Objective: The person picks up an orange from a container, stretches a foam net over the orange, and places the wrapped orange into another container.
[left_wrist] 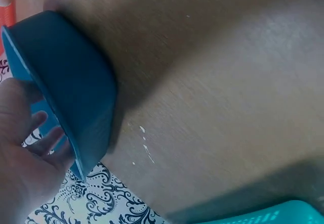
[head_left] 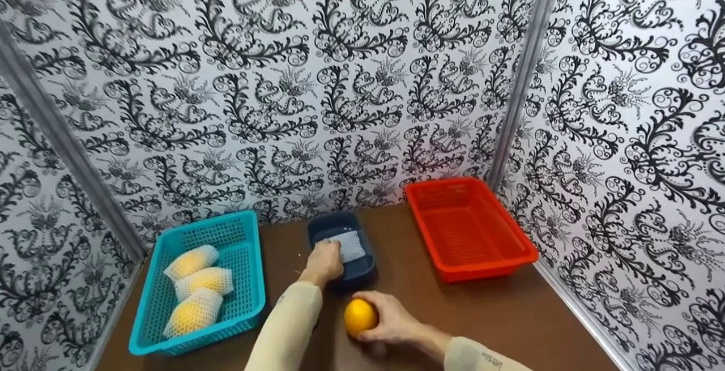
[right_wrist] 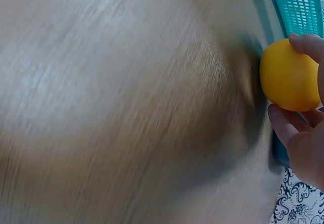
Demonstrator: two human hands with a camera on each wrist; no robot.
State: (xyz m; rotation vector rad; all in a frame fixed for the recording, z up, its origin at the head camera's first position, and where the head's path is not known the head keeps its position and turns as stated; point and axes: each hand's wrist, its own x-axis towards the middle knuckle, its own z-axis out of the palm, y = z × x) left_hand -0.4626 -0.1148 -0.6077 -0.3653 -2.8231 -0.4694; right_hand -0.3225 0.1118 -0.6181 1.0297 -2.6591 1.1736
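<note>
My right hand (head_left: 393, 320) grips a smooth, round yellow-orange fruit (head_left: 361, 317) between thumb and fingers, low over the brown table. In the right wrist view the bare fruit (right_wrist: 288, 76) shows at the right edge, the fingers (right_wrist: 286, 125) against its side. My left hand (head_left: 327, 260) reaches over the near-left rim of a dark blue tub (head_left: 358, 273). Beside its fingers in the tub lies a white foam net (head_left: 351, 245). In the left wrist view the fingers (left_wrist: 48, 143) hang loosely bent inside the tub's rim, with no thing visible between them.
A turquoise basket (head_left: 261, 269) on the left holds several yellow fruits (head_left: 195, 311) in white foam nets. On the right stands a red basket (head_left: 461, 235). Patterned wall panels (head_left: 362, 76) enclose the back and sides of the brown table (head_left: 510, 314).
</note>
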